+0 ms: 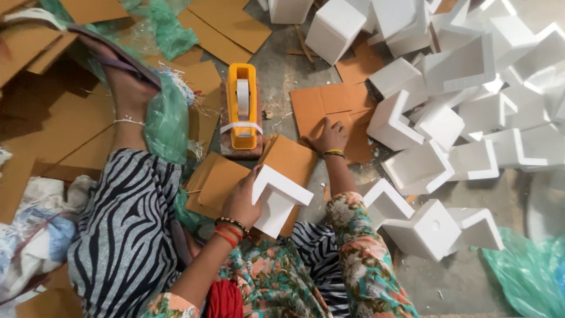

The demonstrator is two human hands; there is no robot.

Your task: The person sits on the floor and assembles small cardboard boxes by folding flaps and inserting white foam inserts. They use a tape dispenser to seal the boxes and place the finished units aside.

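— What is the left hand (240,203) gripping?
— A white L-shaped foam corner piece (276,200), smooth and blocky, fingers closed around its edge just above the lap.
— And the right hand (328,136)?
— Fingers spread flat, pressing a matte brown cardboard sheet (321,106) on the floor, beside the yellow tape dispenser (242,106) and a heap of foam corners (471,88).

Small packing workshop, work done seated on bare concrete floor (471,282). Heap of white foam corner blocks (471,106), brown cardboard sheets (223,23) scattered about, yellow tape dispenser (242,106), green plastic bags (168,121), scraps and shreds everywhere.
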